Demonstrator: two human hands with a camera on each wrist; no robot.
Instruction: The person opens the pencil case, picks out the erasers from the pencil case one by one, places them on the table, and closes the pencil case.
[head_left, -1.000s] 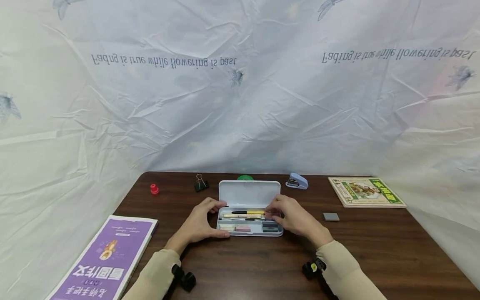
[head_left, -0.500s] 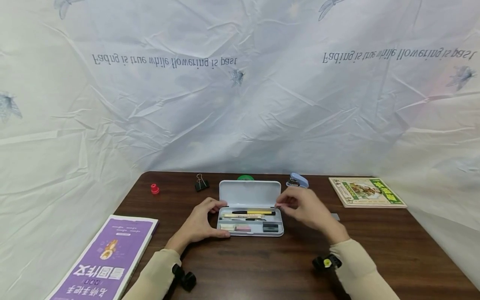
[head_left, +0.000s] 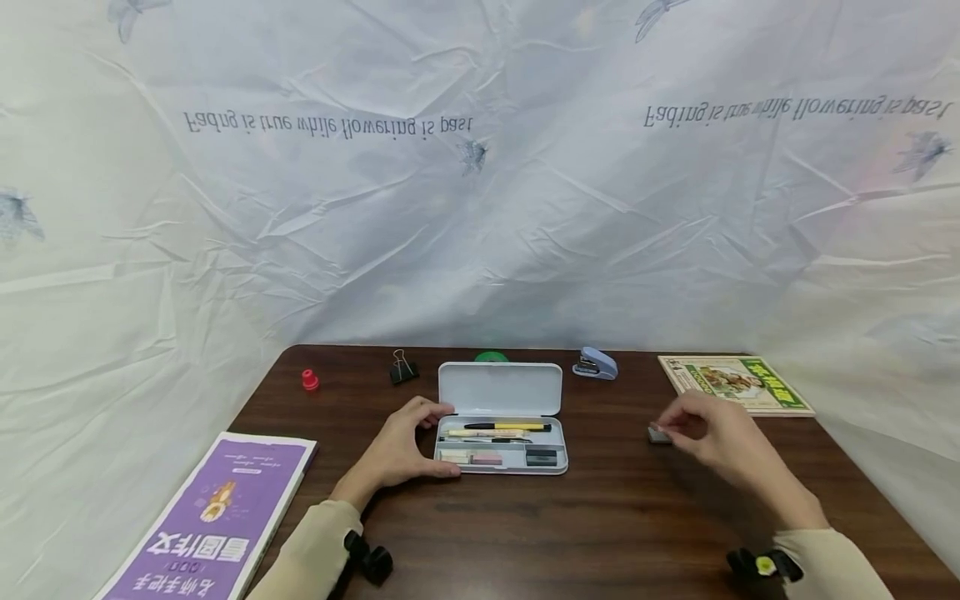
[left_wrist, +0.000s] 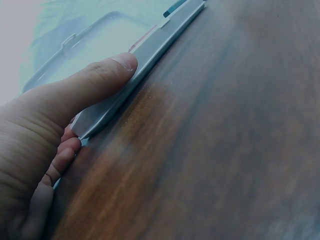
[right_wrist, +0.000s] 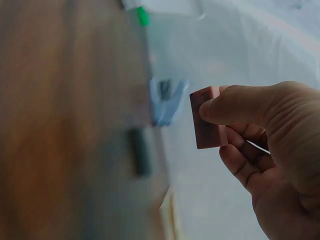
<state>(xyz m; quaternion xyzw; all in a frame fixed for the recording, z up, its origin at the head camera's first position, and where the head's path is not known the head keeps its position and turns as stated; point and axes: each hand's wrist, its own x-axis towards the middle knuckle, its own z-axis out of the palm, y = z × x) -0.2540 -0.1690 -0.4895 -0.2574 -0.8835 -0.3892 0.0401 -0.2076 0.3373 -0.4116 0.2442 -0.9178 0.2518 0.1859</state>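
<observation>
Midway along the tabletop and toward its far edge, the left hand, thumb and fingers spread wide, grips the left end of a lid-raised pencil case, while nearer the right edge the right hand pinches a reddish block between thumb and fingers near a grey block.

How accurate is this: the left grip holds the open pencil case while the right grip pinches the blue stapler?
Not the stapler: the right wrist view shows the right grip pinching a reddish block, with the stapler apart from it. The left grip does hold the open pencil case.
</observation>
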